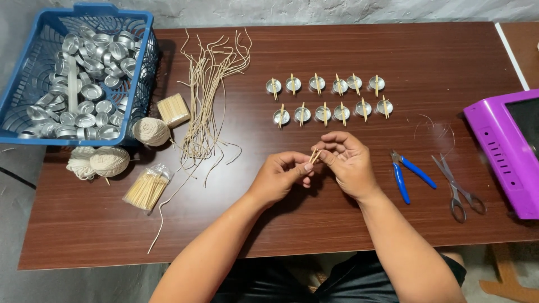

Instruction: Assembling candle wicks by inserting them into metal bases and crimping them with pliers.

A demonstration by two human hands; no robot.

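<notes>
The left hand (279,177) and right hand (348,163) meet over the middle of the surface (337,224), near its front edge. The fingers (306,166) of both are closed together, pinching a pair of thin sticks (314,155) between thumb and forefinger tips. The sticks are slight and held only at their ends, so a hard squeeze could likely snap them, and a loose pinch could let one slip onto the surface. Beyond the hands stand two rows of small metal cups (328,99), each with sticks laid across; a careless sleeve could knock them askew. Blue pliers (407,174) and scissors (457,188) lie to the right, cut wicks (208,101) to the left, and a blue basket (33,73) fills the far left corner.
</notes>
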